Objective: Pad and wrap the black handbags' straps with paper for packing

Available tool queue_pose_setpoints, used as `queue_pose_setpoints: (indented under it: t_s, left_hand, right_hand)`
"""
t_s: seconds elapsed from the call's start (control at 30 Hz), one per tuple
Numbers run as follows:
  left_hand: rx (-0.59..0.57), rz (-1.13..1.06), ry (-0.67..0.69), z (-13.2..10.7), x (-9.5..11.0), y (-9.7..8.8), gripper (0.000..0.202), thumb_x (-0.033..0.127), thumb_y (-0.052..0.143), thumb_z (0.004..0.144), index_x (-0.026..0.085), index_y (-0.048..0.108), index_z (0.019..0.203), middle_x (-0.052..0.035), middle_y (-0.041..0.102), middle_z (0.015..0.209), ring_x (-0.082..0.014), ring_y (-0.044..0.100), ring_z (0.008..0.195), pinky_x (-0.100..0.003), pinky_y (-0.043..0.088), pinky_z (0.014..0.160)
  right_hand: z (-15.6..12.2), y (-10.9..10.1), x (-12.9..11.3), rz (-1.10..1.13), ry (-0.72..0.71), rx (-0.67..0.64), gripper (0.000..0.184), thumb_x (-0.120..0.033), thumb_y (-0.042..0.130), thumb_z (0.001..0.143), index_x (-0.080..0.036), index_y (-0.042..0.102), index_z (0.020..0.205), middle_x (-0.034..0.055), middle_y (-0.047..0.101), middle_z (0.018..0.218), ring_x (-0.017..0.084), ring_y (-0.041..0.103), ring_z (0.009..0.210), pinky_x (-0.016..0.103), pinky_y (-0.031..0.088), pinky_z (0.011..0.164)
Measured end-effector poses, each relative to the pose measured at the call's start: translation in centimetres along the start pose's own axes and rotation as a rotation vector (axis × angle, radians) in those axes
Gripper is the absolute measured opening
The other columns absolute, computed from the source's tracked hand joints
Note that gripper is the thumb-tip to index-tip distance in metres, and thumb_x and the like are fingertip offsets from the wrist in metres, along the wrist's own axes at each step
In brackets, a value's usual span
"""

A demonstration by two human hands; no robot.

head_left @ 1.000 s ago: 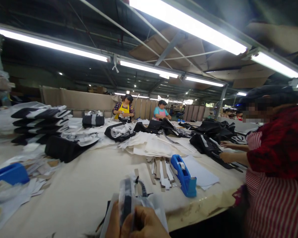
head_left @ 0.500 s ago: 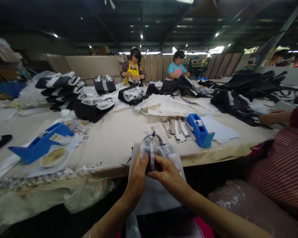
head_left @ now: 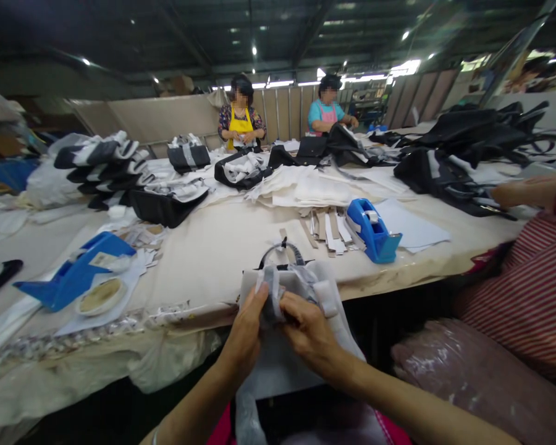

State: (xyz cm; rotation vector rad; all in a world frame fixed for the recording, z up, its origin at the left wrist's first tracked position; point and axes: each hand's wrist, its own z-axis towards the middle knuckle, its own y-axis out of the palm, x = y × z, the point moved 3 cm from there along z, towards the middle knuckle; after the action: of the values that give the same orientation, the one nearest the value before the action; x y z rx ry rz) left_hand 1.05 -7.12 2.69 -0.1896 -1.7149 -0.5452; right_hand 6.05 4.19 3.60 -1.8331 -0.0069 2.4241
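Between hands (head_left: 250, 316) (head_left: 311, 322), wrapped strap (head_left: 272, 288), stuffed bag (head_left: 246, 183) beyond

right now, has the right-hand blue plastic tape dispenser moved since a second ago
No: the dispenser still stands right of the flat grey and white strips; the view shifted.

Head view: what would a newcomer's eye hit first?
Probably the blue tape dispenser right of centre on the pale table and a second dispenser at left. Then, lower centre, the left hand gripping a wrapped band, the right hand curled against it. Beyond, a yellow apron, left of centre.
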Motion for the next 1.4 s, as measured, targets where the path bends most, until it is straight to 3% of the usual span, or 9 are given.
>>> queue_pose_setpoints:
  t_s: [0.07, 0.23, 0.3, 0.5, 0.77, 0.93, 1.03, 1.13, 1.4]
  left_hand:
    - [0.015, 0.043, 0.015, 0.4, -0.1, -0.2, 0.048, 0.050, 0.051, 0.092, 0.016, 0.059, 0.125, -0.0088, 0.065, 0.123, -0.0256, 0.055, 0.123, -0.038, 0.040, 0.109]
    - [0.062, 0.195, 0.062, 0.7, -0.5, 0.1, 0.050, 0.049, 0.049, 0.093, 0.016, 0.055, 0.129, -0.0084, 0.066, 0.121, -0.0248, 0.058, 0.118, -0.037, 0.042, 0.106]
    - [0.065, 0.189, 0.072, 0.8, -0.6, 0.1, 0.047, 0.047, 0.051, 0.092, 0.016, 0.058, 0.127, -0.0077, 0.066, 0.121, -0.0246, 0.057, 0.119, -0.037, 0.040, 0.107]
    - [0.074, -0.020, -0.006, 1.5, -1.3, -0.1, 0.047, 0.047, 0.055, 0.090, 0.013, 0.061, 0.121, -0.0098, 0.069, 0.113, -0.0258, 0.061, 0.112, -0.039, 0.043, 0.104]
    - [0.092, 0.221, 0.062, 1.6, -1.1, -0.3, 0.040, 0.045, 0.048, 0.091, 0.015, 0.059, 0.115, -0.0073, 0.068, 0.110, -0.0224, 0.061, 0.104, -0.034, 0.044, 0.098]
    - [-0.013, 0.723, 0.204, 0.2, 0.6, -1.1, 0.030, 0.043, 0.045, 0.094, 0.018, 0.062, 0.097, -0.0062, 0.064, 0.092, -0.0244, 0.059, 0.091, -0.038, 0.045, 0.087]
    - [0.052, 0.916, 0.352, -0.6, 1.4, -2.4, 0.025, 0.034, 0.041, 0.096, 0.019, 0.061, 0.103, -0.0089, 0.062, 0.106, -0.0253, 0.056, 0.105, -0.040, 0.041, 0.096]
    - [0.087, 0.936, 0.432, -0.1, 1.2, -4.0, 0.026, 0.023, 0.037, 0.095, 0.018, 0.059, 0.108, -0.0106, 0.059, 0.115, -0.0240, 0.052, 0.112, -0.041, 0.038, 0.102]
    - [-0.033, 0.765, 0.345, 1.2, -0.3, -6.5, 0.032, 0.013, 0.040, 0.086, 0.017, 0.058, 0.112, -0.0093, 0.058, 0.112, -0.0217, 0.055, 0.108, -0.041, 0.046, 0.099]
  right_hand:
    - [-0.1, 0.0, 0.4, -0.050, -0.006, -0.010, 0.012, -0.006, 0.053, 0.070, -0.018, 0.056, 0.072, 0.0004, 0.054, 0.079, 0.016, 0.048, 0.080, 0.027, 0.038, 0.075]
    - [0.3, 0.1, 1.5, 0.326, 0.376, -0.056, 0.012, -0.017, 0.066, 0.065, -0.016, 0.059, 0.075, -0.0026, 0.051, 0.069, 0.013, 0.044, 0.066, 0.025, 0.037, 0.067]
    - [0.5, 0.2, 1.7, 0.383, 0.347, -0.029, 0.010, -0.017, 0.064, 0.066, -0.016, 0.059, 0.075, -0.0019, 0.053, 0.072, 0.014, 0.047, 0.071, 0.026, 0.038, 0.071]
    - [0.1, 0.5, 1.7, 0.033, 0.047, 0.042, 0.011, -0.006, 0.053, 0.070, -0.017, 0.056, 0.069, -0.0010, 0.054, 0.078, 0.015, 0.048, 0.079, 0.025, 0.036, 0.071]
    - [-0.7, 1.1, 2.8, 0.034, 0.264, 0.030, 0.002, -0.018, 0.057, 0.075, -0.017, 0.058, 0.076, -0.0004, 0.056, 0.079, 0.014, 0.052, 0.066, 0.025, 0.043, 0.061]
    - [-1.2, 0.5, 3.3, 0.047, 0.256, 0.057, 0.003, -0.017, 0.058, 0.074, -0.018, 0.059, 0.071, -0.0010, 0.051, 0.073, 0.014, 0.049, 0.069, 0.024, 0.042, 0.064]
    - [-1.3, 0.3, 3.2, 0.054, 0.239, 0.042, 0.005, -0.016, 0.058, 0.074, -0.018, 0.063, 0.074, -0.0002, 0.051, 0.076, 0.015, 0.048, 0.072, 0.025, 0.043, 0.066]
    - [-1.2, 0.6, 3.4, 0.100, 0.262, 0.021, 0.006, -0.018, 0.060, 0.075, -0.019, 0.066, 0.076, 0.0008, 0.051, 0.079, 0.016, 0.049, 0.075, 0.026, 0.046, 0.068]
    - [-1.5, 2.2, 4.7, 0.132, 0.296, -0.015, 0.011, -0.019, 0.060, 0.075, -0.019, 0.069, 0.080, 0.0014, 0.051, 0.080, 0.017, 0.051, 0.078, 0.027, 0.049, 0.071]
